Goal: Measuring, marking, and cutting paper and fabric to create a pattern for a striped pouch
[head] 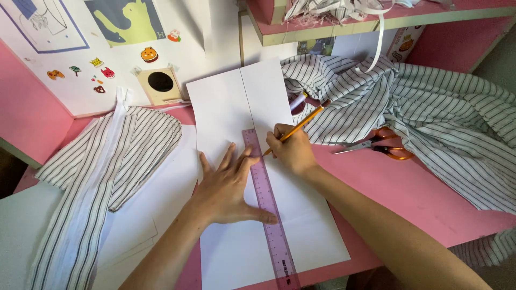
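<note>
A large white sheet of paper point(226, 102) with a centre fold lies on the pink table point(408, 188). A purple translucent ruler point(271, 225) lies lengthwise on the sheet. My left hand point(228, 185) presses flat on the paper and the ruler, fingers spread. My right hand point(291, 150) grips a yellow pencil point(301, 124), its tip touching the paper beside the ruler's upper part.
A striped fabric piece point(102, 177) lies at the left on more white paper. Crumpled striped cloth point(430, 113) covers the right side, with orange-handled scissors point(384, 145) partly under it. A pink shelf point(376, 19) with paper scraps stands behind, next to a wall with stickers.
</note>
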